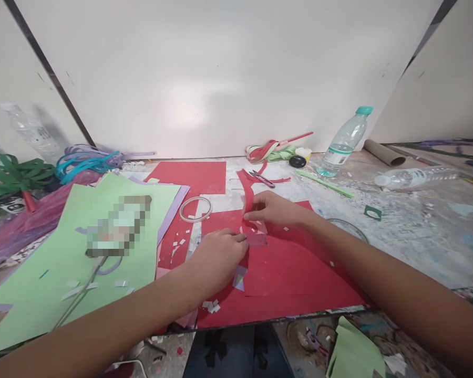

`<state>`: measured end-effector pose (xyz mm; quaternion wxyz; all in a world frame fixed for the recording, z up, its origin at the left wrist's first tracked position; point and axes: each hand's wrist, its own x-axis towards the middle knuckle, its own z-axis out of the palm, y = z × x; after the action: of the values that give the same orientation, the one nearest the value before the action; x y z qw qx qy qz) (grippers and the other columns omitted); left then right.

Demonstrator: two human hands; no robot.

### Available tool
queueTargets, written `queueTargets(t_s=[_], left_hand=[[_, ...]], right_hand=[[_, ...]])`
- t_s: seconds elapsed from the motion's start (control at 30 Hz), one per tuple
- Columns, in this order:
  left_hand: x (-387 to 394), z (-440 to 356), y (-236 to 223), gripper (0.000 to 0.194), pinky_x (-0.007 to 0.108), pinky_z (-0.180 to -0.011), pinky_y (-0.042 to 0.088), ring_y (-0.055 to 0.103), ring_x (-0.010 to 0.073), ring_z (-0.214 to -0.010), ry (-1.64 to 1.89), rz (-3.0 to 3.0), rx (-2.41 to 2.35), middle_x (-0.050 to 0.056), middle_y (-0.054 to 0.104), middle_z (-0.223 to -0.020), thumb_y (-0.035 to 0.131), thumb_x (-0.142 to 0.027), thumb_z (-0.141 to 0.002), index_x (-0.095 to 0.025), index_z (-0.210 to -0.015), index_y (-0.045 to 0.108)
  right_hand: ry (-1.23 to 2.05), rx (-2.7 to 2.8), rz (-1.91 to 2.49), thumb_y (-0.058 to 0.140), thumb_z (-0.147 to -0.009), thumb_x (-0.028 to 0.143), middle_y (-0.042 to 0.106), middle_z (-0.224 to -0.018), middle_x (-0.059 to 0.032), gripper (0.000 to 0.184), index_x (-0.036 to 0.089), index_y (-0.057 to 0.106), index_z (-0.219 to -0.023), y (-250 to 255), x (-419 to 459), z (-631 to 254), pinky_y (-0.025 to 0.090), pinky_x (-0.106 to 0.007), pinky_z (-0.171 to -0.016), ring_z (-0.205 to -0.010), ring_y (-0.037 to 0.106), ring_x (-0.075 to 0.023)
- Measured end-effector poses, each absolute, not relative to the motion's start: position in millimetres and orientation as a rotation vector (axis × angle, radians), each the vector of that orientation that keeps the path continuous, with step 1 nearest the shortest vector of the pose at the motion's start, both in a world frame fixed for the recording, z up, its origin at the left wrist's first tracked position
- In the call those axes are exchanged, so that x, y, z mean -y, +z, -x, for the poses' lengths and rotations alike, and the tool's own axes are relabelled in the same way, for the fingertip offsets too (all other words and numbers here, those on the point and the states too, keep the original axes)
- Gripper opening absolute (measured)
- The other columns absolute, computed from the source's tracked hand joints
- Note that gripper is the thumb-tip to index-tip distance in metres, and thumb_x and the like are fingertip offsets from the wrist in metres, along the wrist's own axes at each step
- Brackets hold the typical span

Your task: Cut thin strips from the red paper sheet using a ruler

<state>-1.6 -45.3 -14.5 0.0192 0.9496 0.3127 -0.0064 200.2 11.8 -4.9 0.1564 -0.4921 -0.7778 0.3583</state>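
Although a looped bundle of strips already lies by the wall, one red strip remains loose, pinched by the right hand over the red paper, where the left hand rests with bent fingers, its grip unclear.

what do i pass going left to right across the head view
green paper strips → pixelated device → thin ring → left hand → right hand → teal-capped bottle → bottle on its side
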Motion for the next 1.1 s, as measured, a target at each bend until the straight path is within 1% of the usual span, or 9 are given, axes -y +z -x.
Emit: queueTargets(t_s=[0.17,0.3,0.47,0.6,0.7,0.77,0.9,0.97,1.1], left_hand=[[48,1,-11,0.042,0.034,-0.076,0.052,0.064,0.0265,-0.096,-0.03,-2.913,-0.963,0.011,0.069,-0.103,0.053,0.001,-0.07,-0.015,-0.108,0.065],[49,1,-10,0.039,0.036,-0.078,0.052,0.063,0.0274,-0.099,-0.015,-2.91,-0.965,0.011,0.069,-0.108,0.056,-0.004,-0.071,-0.015,-0.108,0.064],[52,-1,-8,0.035,0.037,-0.082,0.052,0.062,0.0291,-0.104,-0.065,-2.888,-0.989,0.014,0.066,-0.114,0.059,-0.01,-0.072,-0.013,-0.105,0.064],[54,-2,-6,0.032,0.038,-0.076,0.052,0.063,0.0298,-0.1,-0.048,-2.875,-1.005,0.013,0.068,-0.108,0.056,-0.01,-0.072,-0.013,-0.102,0.065],[48,1,-3,0.022,0.037,-0.072,0.051,0.066,0.0293,-0.089,0.05,-2.771,-1.046,0.011,0.071,-0.091,0.053,-0.014,-0.075,-0.016,-0.09,0.069],[37,1,1,0.02,0.035,-0.072,0.049,0.066,0.0266,-0.081,0.204,-2.585,-1.093,0.009,0.071,-0.083,0.051,-0.022,-0.081,-0.02,-0.087,0.07],[12,-7,11,0.038,0.033,-0.076,0.049,0.064,0.0249,-0.091,0.579,-2.145,-1.022,0.009,0.069,-0.104,0.054,-0.044,-0.084,-0.021,-0.111,0.067],[3,-14,12,0.037,0.031,-0.072,0.049,0.063,0.0226,-0.087,0.661,-1.982,-0.924,0.008,0.069,-0.101,0.055,-0.048,-0.085,-0.019,-0.104,0.068],[-4,-25,5,0.033,0.026,-0.062,0.045,0.057,0.0149,-0.067,0.816,-1.725,-0.862,0.002,0.063,-0.074,0.058,-0.048,-0.084,-0.017,-0.077,0.067]], right_hand=[[1.203,2.261,1.244,0.061,-0.079,0.039,0.066,-0.065,-0.0028,0.025,0.017,0.072,-0.08,0,-6,-216,0.041,-0.025,-0.051,-0.056,0.055,-0.0131],[1.131,2.264,1.119,0.066,-0.079,0.04,0.071,-0.08,-0.0061,0.024,0.018,0.074,-0.084,0,3,-228,0.048,-0.027,-0.064,-0.072,0.063,-0.0174],[1.049,2.347,1.06,0.061,-0.084,0.043,0.072,-0.087,-0.0079,0.028,0.019,0.075,-0.083,-4,10,-242,0.049,-0.03,-0.073,-0.078,0.064,-0.0192],[1.109,2.285,1.183,0.062,-0.082,0.046,0.07,-0.08,-0.0067,0.03,0.018,0.073,-0.08,8,14,-255,0.048,-0.031,-0.07,-0.076,0.062,-0.0202],[1.104,2.238,1.39,0.058,-0.083,0.051,0.067,-0.076,-0.0052,0.036,0.018,0.071,-0.077,24,17,-263,0.045,-0.031,-0.068,-0.075,0.061,-0.0212],[1.048,2.216,1.53,0.055,-0.084,0.054,0.066,-0.076,-0.0051,0.04,0.018,0.069,-0.074,33,18,-261,0.044,-0.03,-0.066,-0.075,0.06,-0.0216],[1.25,2.364,1.394,0.055,-0.084,0.046,0.063,-0.076,-0.0039,0.03,0.018,0.067,-0.083,42,15,-235,0.043,-0.028,-0.062,-0.07,0.057,-0.0178],[1.392,2.455,1.252,0.057,-0.082,0.037,0.063,-0.077,-0.0036,0.022,0.018,0.066,-0.086,40,11,-217,0.044,-0.027,-0.062,-0.069,0.057,-0.0166],[1.498,2.574,1.171,0.055,-0.081,0.031,0.064,-0.072,-0.0035,0.02,0.016,0.067,-0.075,29,0,-195,0.044,-0.028,-0.064,-0.067,0.057,-0.0159]])
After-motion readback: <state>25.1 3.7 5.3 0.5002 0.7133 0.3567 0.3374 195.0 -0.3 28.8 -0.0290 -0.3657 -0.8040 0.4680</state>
